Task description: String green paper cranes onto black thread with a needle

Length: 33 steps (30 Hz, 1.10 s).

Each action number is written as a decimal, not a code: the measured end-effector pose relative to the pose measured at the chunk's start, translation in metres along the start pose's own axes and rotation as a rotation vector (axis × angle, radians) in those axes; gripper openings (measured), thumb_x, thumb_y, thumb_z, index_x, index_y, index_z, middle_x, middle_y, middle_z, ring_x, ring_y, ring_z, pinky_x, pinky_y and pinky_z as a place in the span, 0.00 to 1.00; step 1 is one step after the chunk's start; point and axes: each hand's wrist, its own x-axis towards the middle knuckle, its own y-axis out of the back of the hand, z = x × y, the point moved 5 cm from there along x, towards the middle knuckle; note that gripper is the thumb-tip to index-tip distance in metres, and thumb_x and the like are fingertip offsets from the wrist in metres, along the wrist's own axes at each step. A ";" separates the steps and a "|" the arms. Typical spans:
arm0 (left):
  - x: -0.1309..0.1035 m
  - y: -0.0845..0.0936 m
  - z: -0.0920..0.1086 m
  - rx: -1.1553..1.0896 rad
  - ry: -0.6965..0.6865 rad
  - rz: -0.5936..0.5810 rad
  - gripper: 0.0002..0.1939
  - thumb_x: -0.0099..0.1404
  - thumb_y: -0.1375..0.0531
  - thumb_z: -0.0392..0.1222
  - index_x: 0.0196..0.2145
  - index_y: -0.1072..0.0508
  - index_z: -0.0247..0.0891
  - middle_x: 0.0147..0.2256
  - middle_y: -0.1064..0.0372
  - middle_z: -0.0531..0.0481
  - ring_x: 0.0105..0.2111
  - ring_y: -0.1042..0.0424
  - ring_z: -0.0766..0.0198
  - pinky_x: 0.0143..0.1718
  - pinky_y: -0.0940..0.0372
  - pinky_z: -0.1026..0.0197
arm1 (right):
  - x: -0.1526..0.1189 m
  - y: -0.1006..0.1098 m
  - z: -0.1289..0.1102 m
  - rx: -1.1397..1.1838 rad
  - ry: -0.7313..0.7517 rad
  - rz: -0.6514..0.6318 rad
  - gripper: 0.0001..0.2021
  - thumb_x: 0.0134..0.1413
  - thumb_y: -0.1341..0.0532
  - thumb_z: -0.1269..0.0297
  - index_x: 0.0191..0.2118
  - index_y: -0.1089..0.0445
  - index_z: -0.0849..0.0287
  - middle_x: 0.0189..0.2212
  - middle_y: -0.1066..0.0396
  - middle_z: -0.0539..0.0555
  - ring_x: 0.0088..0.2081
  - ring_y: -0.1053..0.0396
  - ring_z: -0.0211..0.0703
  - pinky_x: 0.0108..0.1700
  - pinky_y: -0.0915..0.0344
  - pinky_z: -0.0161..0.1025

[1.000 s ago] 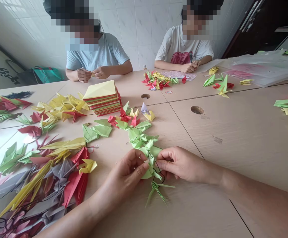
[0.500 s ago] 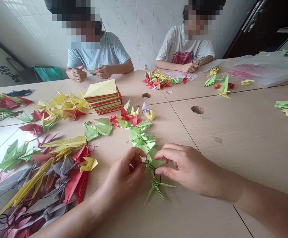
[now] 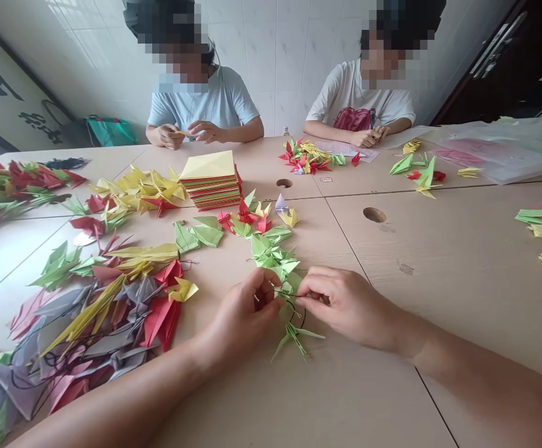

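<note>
A black cord (image 3: pixel 290 295) runs between my two hands, above a row of green folded paper cranes (image 3: pixel 271 254). My left hand (image 3: pixel 249 306) pinches one end of this stretch, its fingers curled together. On the other side my right hand (image 3: pixel 340 305) grips the cord between thumb and forefinger. Below the hands the cord curves in a loop towards a thin-pointed green paper piece (image 3: pixel 295 336) lying on the table. Small red, yellow and white cranes (image 3: pixel 247 214) sit at the far end of the green row.
Left of my hands lies a heap of grey, red and yellow cranes (image 3: pixel 121 311) with tangled black cord. Behind it are yellow cranes (image 3: pixel 135 190) and a stack of square paper (image 3: pixel 211 180). Two people sit across the table (image 3: pixel 439 249), which has round holes.
My right hand has closed its thumb and forefinger on the cord, which now stretches between both hands. The view has shifted left. The person at the left has brought their hands closer together.
</note>
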 end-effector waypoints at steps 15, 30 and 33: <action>-0.029 -0.004 0.016 0.075 -0.043 -0.073 0.02 0.65 0.53 0.36 0.34 0.42 0.41 0.32 0.38 0.53 0.31 0.39 0.65 0.31 0.41 0.62 | -0.074 0.008 -0.016 -0.103 0.081 -0.423 0.12 0.54 0.45 0.76 0.35 0.27 0.53 0.34 0.30 0.47 0.34 0.33 0.36 0.35 0.41 0.33; -0.032 -0.010 -0.013 0.177 0.084 -0.126 0.07 0.59 0.46 0.32 0.34 0.37 0.42 0.32 0.30 0.58 0.19 0.45 0.73 0.23 0.50 0.66 | -0.024 -0.024 -0.006 0.155 -0.151 -0.128 0.08 0.58 0.43 0.65 0.30 0.28 0.55 0.29 0.30 0.47 0.32 0.33 0.37 0.32 0.41 0.34; -0.032 -0.010 -0.014 0.075 0.176 -0.153 0.04 0.60 0.46 0.34 0.31 0.37 0.41 0.22 0.36 0.60 0.17 0.46 0.72 0.20 0.50 0.67 | -0.023 -0.031 0.000 0.349 -0.154 -0.128 0.09 0.59 0.43 0.65 0.29 0.29 0.56 0.29 0.31 0.47 0.32 0.34 0.35 0.33 0.41 0.31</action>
